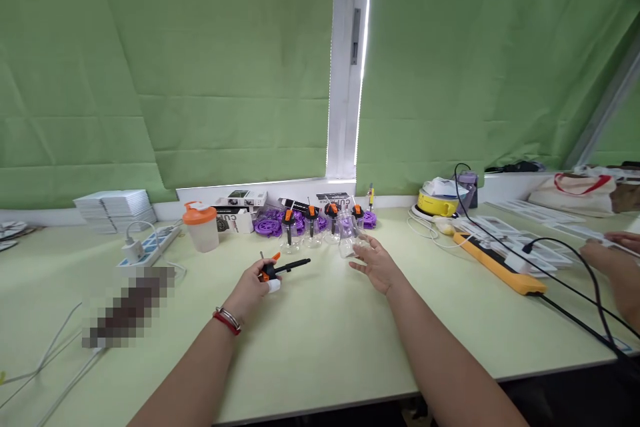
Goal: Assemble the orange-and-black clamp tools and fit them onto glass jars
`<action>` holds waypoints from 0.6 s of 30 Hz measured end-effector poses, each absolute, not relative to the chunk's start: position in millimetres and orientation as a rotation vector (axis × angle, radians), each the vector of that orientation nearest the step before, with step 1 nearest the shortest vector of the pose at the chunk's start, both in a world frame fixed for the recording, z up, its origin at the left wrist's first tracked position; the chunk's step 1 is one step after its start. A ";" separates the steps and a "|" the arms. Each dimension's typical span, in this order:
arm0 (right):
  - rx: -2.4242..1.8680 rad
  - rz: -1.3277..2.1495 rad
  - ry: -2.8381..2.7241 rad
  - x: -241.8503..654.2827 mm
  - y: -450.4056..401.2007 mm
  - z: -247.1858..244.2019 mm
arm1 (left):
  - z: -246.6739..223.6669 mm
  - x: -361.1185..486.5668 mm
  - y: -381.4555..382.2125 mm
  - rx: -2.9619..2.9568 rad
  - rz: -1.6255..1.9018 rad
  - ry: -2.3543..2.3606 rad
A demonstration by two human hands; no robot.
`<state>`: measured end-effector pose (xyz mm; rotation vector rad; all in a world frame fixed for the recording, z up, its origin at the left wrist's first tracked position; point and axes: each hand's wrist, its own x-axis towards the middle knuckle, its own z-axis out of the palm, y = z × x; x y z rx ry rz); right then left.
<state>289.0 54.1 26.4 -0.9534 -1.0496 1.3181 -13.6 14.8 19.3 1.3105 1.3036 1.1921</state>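
My left hand (254, 287) is closed around a black-and-orange pump-like top (267, 271), whose black tube points right; a white covering shows on one fingertip. My right hand (376, 263) has its fingers spread beside a clear, wide-based bottle (349, 235). Its fingertips overlap the bottle's right side, and whether they touch it I cannot tell. Behind stands a row of several similar clear bottles (289, 243) fitted with black-and-orange tops (312, 213).
Purple coiled pieces (269, 227) and small boxes (235, 220) lie behind the bottles. An orange-lidded shaker (201, 227) and a white power strip (153, 247) stand left. An orange-and-black power strip (495, 263) with cables lies right. Another person's hand (607, 260) is at the far right.
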 end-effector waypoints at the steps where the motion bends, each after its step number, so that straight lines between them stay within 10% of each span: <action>1: -0.936 1.323 -1.043 291.6 54.9 24.3 | 17.1 -14.7 14.9 1.323 1.190 1.313; 18: -0.826 1.608 -1.186 279.4 47.6 12.1 | 21.3 -12.9 3.9 1.333 1.161 1.177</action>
